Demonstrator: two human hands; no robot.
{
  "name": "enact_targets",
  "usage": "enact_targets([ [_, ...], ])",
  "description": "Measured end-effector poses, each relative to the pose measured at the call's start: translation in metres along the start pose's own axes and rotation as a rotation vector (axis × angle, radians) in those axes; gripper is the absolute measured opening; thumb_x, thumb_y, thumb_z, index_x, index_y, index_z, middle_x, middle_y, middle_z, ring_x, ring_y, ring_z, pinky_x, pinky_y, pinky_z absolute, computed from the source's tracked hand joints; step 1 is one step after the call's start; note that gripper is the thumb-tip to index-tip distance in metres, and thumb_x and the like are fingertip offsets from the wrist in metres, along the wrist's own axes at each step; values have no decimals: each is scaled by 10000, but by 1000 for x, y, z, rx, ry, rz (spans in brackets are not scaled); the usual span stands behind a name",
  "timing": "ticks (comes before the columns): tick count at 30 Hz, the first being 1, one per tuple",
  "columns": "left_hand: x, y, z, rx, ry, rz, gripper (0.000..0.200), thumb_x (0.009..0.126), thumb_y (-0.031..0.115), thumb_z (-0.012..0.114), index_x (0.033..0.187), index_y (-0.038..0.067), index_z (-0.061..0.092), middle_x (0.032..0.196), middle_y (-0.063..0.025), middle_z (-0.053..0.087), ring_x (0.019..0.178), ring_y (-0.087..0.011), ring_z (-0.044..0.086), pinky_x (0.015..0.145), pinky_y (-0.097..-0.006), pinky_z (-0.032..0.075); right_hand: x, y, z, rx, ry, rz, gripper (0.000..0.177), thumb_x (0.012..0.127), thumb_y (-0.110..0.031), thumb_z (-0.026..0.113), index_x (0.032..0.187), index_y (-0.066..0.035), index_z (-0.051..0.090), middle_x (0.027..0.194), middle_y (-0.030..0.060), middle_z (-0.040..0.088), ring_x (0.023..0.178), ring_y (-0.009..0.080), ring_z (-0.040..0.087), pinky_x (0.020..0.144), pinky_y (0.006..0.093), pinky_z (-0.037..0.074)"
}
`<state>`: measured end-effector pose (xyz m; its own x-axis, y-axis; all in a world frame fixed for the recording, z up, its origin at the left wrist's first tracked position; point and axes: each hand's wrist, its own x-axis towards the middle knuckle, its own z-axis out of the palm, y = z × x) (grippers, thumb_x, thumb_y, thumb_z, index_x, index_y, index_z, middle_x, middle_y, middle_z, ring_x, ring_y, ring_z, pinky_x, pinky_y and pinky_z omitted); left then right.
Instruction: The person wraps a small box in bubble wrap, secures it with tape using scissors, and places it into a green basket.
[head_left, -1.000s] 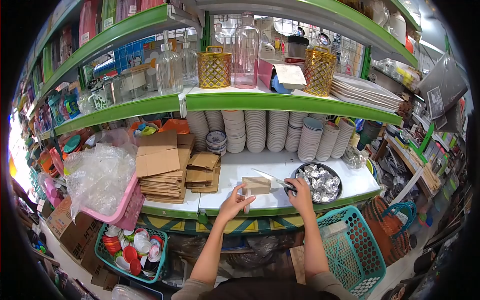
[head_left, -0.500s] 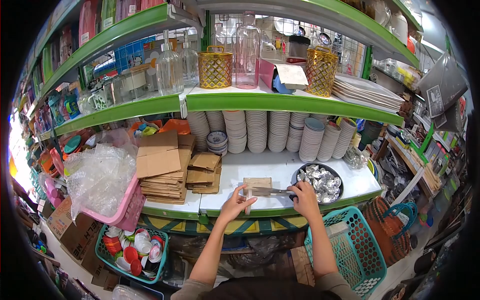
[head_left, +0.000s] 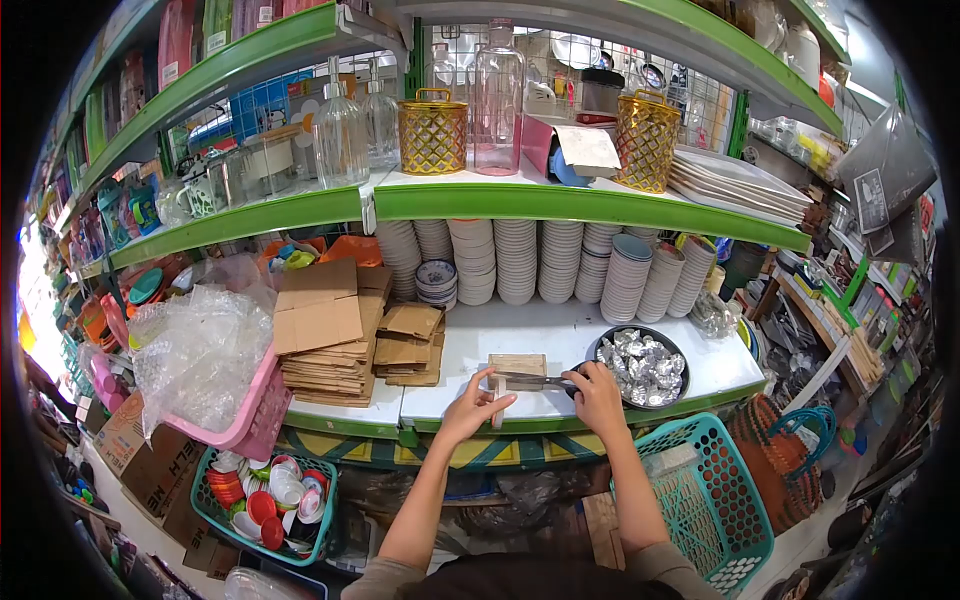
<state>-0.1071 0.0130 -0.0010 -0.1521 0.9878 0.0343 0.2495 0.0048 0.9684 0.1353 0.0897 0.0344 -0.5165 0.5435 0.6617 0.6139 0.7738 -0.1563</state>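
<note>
My right hand [head_left: 597, 392] is closed around the dark handles of a pair of scissors [head_left: 540, 380], their metal blades pointing left. At the tips of those blades, my left hand [head_left: 472, 408] pinches a narrow pale strip [head_left: 499, 405] between thumb and fingers. The strip hangs upright beside the blades; its exact kind is too small to tell. Just behind the blades, a flat light-brown piece [head_left: 517, 364] lies on the white shelf [head_left: 480, 330]. Right of my right hand stands a dark round bowl [head_left: 683, 388] filled with crumpled silver foil-like pieces [head_left: 640, 365].
Folded cardboard [head_left: 320, 330] is stacked at left, beside a pink basket [head_left: 250, 415] of bubble wrap. Stacked bowls [head_left: 515, 260] line the back under a green-edged shelf [head_left: 590, 207]. Below are a teal basket [head_left: 715, 450] and another basket [head_left: 318, 550] of small plastic ware.
My right hand has moved slightly left with the scissors, and the blades look closer together. My left hand stays nearly in place, still pinching the strip.
</note>
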Motion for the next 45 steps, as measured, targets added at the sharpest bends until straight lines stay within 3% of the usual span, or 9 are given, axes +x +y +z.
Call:
enact_targets([
  [3, -2, 5, -2, 10, -39, -27, 783, 812, 453, 706, 1427, 140, 336, 944, -149, 626, 887, -200, 570, 779, -307, 424, 0, 1, 1, 7, 10, 3, 399, 623, 76, 616, 977, -96, 682, 867, 90, 532, 853, 279, 527, 757, 386, 461],
  [6, 0, 0, 0, 37, 13, 6, 884, 727, 609, 707, 1402, 140, 381, 868, -104, 643, 843, -200, 620, 786, -315, 460, -1, 3, 6, 12, 21, 8, 393, 625, 78, 616, 969, -99, 685, 851, 86, 530, 843, 277, 526, 751, 389, 460],
  [17, 0, -6, 0, 47, 3, 21, 881, 748, 590, 697, 1432, 173, 333, 878, -104, 651, 815, -202, 628, 742, -307, 463, -5, 5, 7, 84, 123, 151, 367, 644, 36, 653, 985, -98, 681, 879, 104, 563, 868, 300, 563, 760, 388, 472],
  [23, 4, -13, -1, 74, -10, 19, 794, 822, 559, 630, 1450, 218, 285, 913, -111, 637, 862, -212, 617, 768, -319, 456, 1, -2, 19, 277, 62, 442, 314, 694, -77, 724, 1001, -45, 663, 894, 195, 644, 780, 359, 635, 700, 427, 509],
  [25, 3, -16, -3, 101, -24, 21, 754, 851, 541, 604, 1452, 227, 275, 921, -110, 626, 876, -212, 608, 781, -322, 452, -1, 1, 31, 252, -50, 553, 302, 695, -113, 734, 976, -28, 666, 889, 206, 657, 764, 361, 644, 698, 429, 512],
  [30, -10, -15, -8, 34, -53, 162, 600, 924, 409, 555, 1425, 210, 290, 882, -65, 521, 823, -189, 529, 799, -316, 426, -3, -4, 44, 47, -47, 540, 264, 683, -191, 748, 882, -32, 681, 837, 163, 653, 748, 342, 648, 688, 420, 519],
  [37, -10, -24, -5, -49, -15, 196, 534, 899, 373, 608, 1340, 165, 389, 909, -68, 504, 847, -175, 511, 795, -311, 427, -1, 0, 52, -69, -88, 522, 247, 677, -224, 748, 832, -38, 697, 826, 153, 641, 726, 338, 649, 676, 424, 524],
  [43, -18, -4, -4, -16, 185, 168, 635, 765, 450, 731, 1247, 107, 500, 943, -84, 533, 890, -220, 525, 847, -345, 430, 3, -3, 50, -136, -152, 475, 232, 685, -223, 727, 808, -29, 691, 841, 157, 640, 767, 338, 639, 688, 427, 528],
  [45, -18, -4, -7, 571, 470, 321, 719, 698, 473, 769, 1258, 107, 506, 1044, -110, 552, 1003, -279, 501, 916, -390, 405, 3, -4, 52, -137, -160, 464, 228, 684, -214, 718, 798, -20, 687, 845, 161, 638, 793, 337, 632, 695, 421, 529],
])
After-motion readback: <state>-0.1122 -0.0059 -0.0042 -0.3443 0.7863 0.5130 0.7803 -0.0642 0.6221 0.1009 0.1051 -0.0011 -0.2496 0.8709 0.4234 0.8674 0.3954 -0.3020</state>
